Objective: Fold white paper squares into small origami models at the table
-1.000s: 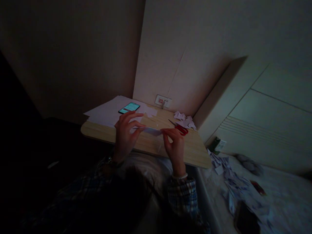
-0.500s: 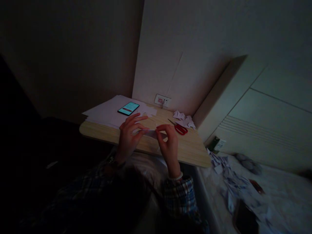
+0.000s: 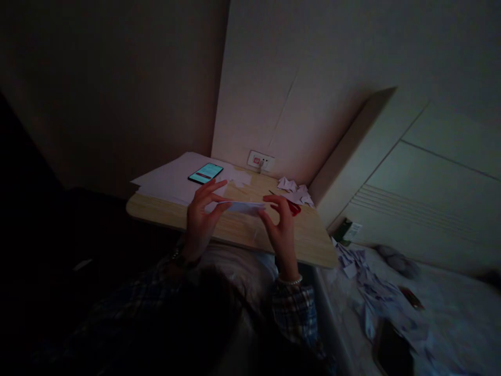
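A folded strip of white paper [image 3: 245, 207] is held up above the front part of the wooden table [image 3: 313, 245]. My left hand [image 3: 201, 214] pinches its left end between thumb and fingers. At the right end, my right hand [image 3: 281, 222] has its thumb and index finger on the paper. Behind my right hand lie red-handled scissors [image 3: 294, 208], partly covered by it. Folded paper pieces [image 3: 287, 184] sit at the table's back right corner. Beyond my left hand, a lit phone [image 3: 205, 173] rests on a stack of white sheets [image 3: 164, 177].
A wall socket [image 3: 261, 161] with a plug in it is just above the table's back edge. To the right, a bed [image 3: 450, 313] holds many paper pieces [image 3: 376, 287], a dark flat object [image 3: 393, 347] and a grey bundle [image 3: 397, 261]. Small paper scraps [image 3: 240, 178] lie near the phone.
My right hand has moved to the right, away from my left, and more of the folded paper shows between them. My left hand has shifted slightly left. The scissors are now more covered.
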Demonstrator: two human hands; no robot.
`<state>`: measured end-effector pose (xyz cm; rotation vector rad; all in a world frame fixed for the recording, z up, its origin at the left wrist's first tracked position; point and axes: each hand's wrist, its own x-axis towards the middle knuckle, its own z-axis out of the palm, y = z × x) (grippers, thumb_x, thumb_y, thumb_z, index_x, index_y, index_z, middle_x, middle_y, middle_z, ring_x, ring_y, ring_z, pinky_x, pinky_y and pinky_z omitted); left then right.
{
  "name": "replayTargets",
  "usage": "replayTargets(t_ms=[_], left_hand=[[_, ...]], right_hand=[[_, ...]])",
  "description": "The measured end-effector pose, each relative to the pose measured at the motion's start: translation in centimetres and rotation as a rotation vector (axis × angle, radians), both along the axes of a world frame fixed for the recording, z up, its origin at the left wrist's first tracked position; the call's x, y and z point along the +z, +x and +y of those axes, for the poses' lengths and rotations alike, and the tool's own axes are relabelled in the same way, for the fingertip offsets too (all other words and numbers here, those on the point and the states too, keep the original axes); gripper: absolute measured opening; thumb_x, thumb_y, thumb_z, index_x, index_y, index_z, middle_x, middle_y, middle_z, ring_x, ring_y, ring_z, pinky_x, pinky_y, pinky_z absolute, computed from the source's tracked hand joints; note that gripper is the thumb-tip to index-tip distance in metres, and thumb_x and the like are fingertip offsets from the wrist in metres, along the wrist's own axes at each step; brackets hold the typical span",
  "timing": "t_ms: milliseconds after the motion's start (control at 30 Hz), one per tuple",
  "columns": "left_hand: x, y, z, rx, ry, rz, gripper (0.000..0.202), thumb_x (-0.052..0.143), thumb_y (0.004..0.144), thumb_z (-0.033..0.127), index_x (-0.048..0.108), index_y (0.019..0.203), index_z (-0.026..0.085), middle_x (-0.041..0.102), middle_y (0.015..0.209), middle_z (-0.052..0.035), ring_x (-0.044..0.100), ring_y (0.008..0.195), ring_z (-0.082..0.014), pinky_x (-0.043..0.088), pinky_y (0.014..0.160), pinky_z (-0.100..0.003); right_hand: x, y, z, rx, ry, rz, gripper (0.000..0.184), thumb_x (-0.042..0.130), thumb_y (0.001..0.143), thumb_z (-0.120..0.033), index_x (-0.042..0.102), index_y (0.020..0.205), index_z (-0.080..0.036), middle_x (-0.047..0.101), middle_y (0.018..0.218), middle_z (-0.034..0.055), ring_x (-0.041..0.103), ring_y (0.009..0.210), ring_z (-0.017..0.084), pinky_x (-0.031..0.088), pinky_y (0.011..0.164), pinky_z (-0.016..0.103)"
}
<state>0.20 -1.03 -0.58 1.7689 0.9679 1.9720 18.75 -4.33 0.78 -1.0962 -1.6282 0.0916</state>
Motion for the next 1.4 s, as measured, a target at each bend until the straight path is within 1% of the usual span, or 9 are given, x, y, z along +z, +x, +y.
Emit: replayTargets(t_ms=[67, 100, 167, 333, 433, 600, 800, 1033, 1400], left_hand=[[0.2, 0.3, -0.2, -0.032, -0.012, 0.017, 0.01, 0.063, 0.078, 0.024, 0.063, 0.069, 0.02, 0.066, 0.12, -0.0059, 0.048, 0.126, -0.0227, 0.033, 0.109, -0.045], [0.2, 0.4, -0.3, -0.04, -0.018, 0.022, 0.011, 0.063, 0.079, 0.025, 0.062, 0.069, 0.02, 0.065, 0.122, -0.0064, 0.047, 0.127, -0.0229, 0.032, 0.109, -0.045], [0.3, 0.5, -0.3, -0.013, -0.026, 0.059, 0.011, 0.063, 0.079, 0.025, 0.063, 0.069, 0.019, 0.062, 0.126, -0.0075, 0.046, 0.128, -0.0243, 0.032, 0.109, -0.046], [0.3, 0.5, -0.6, 0.261, 0.002, 0.314, 0.004, 0.067, 0.077, 0.027, 0.07, 0.079, 0.024, 0.048, 0.141, -0.0048, 0.032, 0.136, -0.0318, 0.024, 0.108, -0.057], [0.4, 0.8, -1.1, 0.332, 0.037, 0.438, 0.004, 0.068, 0.076, 0.029, 0.07, 0.077, 0.025, 0.04, 0.147, -0.0022, 0.023, 0.14, -0.0345, 0.017, 0.107, -0.061], [0.5, 1.0, -1.5, 0.311, 0.058, 0.51, 0.003, 0.069, 0.075, 0.025, 0.069, 0.072, 0.024, 0.04, 0.147, -0.0022, 0.021, 0.14, -0.0331, 0.014, 0.108, -0.059], [0.7, 1.2, -1.8, 0.278, 0.088, 0.555, 0.005, 0.067, 0.075, 0.024, 0.069, 0.071, 0.022, 0.045, 0.142, -0.0053, 0.025, 0.136, -0.0329, 0.013, 0.108, -0.057], [0.8, 1.4, -2.2, 0.272, 0.106, 0.582, 0.003, 0.067, 0.075, 0.023, 0.069, 0.072, 0.022, 0.046, 0.14, -0.0055, 0.025, 0.136, -0.0322, 0.016, 0.108, -0.054], [1.0, 1.3, -2.1, 0.289, 0.097, 0.617, 0.006, 0.066, 0.073, 0.021, 0.066, 0.067, 0.022, 0.049, 0.137, -0.0044, 0.031, 0.132, -0.0332, 0.018, 0.106, -0.056]], right_hand=[[0.2, -1.2, -0.1, 0.043, 0.021, -0.04, 0.013, 0.057, 0.083, -0.024, 0.059, 0.095, -0.02, 0.062, 0.102, 0.0062, 0.056, 0.1, 0.019, 0.044, 0.089, 0.035], [0.2, -1.6, -0.1, 0.036, 0.026, -0.048, 0.006, 0.056, 0.083, -0.023, 0.06, 0.088, -0.02, 0.062, 0.101, 0.0062, 0.056, 0.098, 0.019, 0.044, 0.088, 0.034], [0.3, -1.8, 0.0, 0.006, 0.05, -0.059, 0.006, 0.055, 0.084, -0.021, 0.059, 0.079, -0.02, 0.062, 0.098, 0.0064, 0.056, 0.096, 0.019, 0.044, 0.086, 0.034], [0.0, -1.3, 0.0, -0.096, 0.075, -0.139, 0.011, 0.054, 0.085, -0.019, 0.061, 0.077, -0.02, 0.059, 0.103, 0.0078, 0.052, 0.101, 0.021, 0.042, 0.089, 0.038], [-0.2, -1.5, -0.2, -0.109, 0.096, -0.186, 0.012, 0.053, 0.085, -0.019, 0.063, 0.078, -0.021, 0.056, 0.109, 0.0082, 0.049, 0.107, 0.022, 0.039, 0.093, 0.04], [-0.3, -1.7, -0.3, -0.125, 0.123, -0.236, 0.011, 0.054, 0.085, -0.02, 0.063, 0.079, -0.022, 0.055, 0.114, 0.0077, 0.046, 0.113, 0.024, 0.036, 0.098, 0.045], [0.1, -2.2, -0.8, -0.147, 0.118, -0.286, 0.008, 0.057, 0.084, -0.022, 0.062, 0.091, -0.023, 0.048, 0.127, 0.0078, 0.04, 0.123, 0.024, 0.032, 0.103, 0.046], [0.2, -2.6, -0.9, -0.154, 0.113, -0.371, 0.006, 0.056, 0.086, -0.022, 0.061, 0.088, -0.024, 0.048, 0.128, 0.0071, 0.04, 0.12, 0.024, 0.031, 0.101, 0.045], [-0.2, -2.5, -0.8, -0.216, 0.135, -0.387, 0.008, 0.054, 0.086, -0.017, 0.06, 0.085, -0.022, 0.054, 0.115, 0.0057, 0.045, 0.11, 0.022, 0.031, 0.095, 0.041]])
